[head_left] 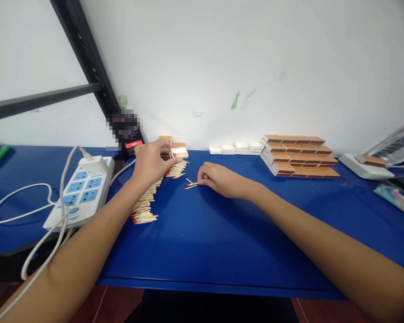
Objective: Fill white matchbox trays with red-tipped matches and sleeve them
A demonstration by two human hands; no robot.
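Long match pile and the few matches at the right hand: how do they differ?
The long match pile has many matches; the few matches are a handful. The pile's matches lie roughly parallel; the few splay at differing angles. The few are at the right hand; the pile is beside the left forearm. Both show red heads.

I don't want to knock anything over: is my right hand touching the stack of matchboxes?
Apart. The head view shows bare blue table between your right hand and the stack of matchboxes.

Matches (145,208) left, matchboxes (299,158) right, wall (202,67) behind
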